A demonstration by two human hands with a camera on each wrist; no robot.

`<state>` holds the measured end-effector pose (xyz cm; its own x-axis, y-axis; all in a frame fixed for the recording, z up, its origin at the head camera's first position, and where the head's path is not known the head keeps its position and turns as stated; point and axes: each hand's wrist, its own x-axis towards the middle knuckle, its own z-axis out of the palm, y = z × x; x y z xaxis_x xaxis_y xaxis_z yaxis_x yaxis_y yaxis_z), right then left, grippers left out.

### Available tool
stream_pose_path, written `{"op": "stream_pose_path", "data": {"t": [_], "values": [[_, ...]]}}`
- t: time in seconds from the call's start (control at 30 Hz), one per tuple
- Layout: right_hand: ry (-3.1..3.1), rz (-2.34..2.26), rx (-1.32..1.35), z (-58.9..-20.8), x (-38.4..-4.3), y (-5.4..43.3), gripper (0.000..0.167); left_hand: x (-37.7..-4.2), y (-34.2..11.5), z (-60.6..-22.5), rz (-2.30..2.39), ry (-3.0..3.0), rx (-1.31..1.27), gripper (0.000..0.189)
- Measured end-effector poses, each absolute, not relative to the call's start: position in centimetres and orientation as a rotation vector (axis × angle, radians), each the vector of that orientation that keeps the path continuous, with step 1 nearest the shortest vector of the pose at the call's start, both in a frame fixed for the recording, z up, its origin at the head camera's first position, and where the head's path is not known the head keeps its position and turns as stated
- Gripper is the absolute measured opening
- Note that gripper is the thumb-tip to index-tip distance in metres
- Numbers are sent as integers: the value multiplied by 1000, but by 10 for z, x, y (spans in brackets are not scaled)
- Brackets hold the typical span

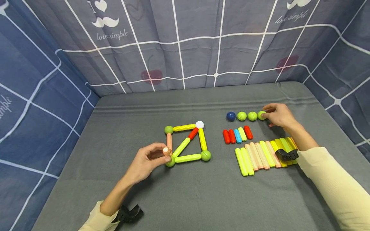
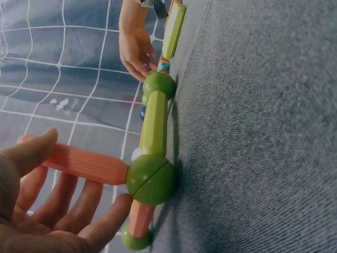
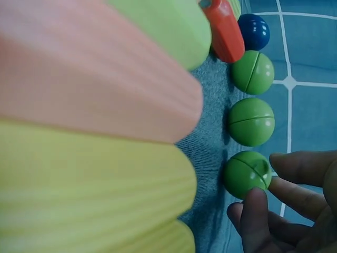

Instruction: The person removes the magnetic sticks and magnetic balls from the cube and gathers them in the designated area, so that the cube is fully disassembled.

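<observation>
Pinching an upright orange rod (image 2: 89,163) between thumb and fingers of the left hand (image 1: 147,163), with its lower end on the green corner ball (image 2: 151,179) at the near left of a flat-lying 4-sided ball-and-rod frame (image 1: 188,158), crossed by a red-and-lime diagonal (image 1: 181,148). Grasping the rightmost green ball (image 3: 243,171) with the right hand (image 1: 278,115), at the end of a row with 2 more green balls (image 1: 252,116) and 1 navy ball (image 1: 231,116), beyond 5 short rods (image 1: 238,136) and a bank of longer rods (image 1: 261,155) on grey cloth (image 1: 188,199).
</observation>
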<state>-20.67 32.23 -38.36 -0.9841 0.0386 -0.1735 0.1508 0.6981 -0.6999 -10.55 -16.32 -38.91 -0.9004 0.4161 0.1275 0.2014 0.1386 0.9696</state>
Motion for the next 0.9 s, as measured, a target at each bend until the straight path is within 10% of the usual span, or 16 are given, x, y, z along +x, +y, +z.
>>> {"op": "stream_pose_path", "data": {"t": [0.9], "values": [[2735,-1539,-394,-330,-154,191,20,-122,-166,-398,1362,2401,666,75]]}}
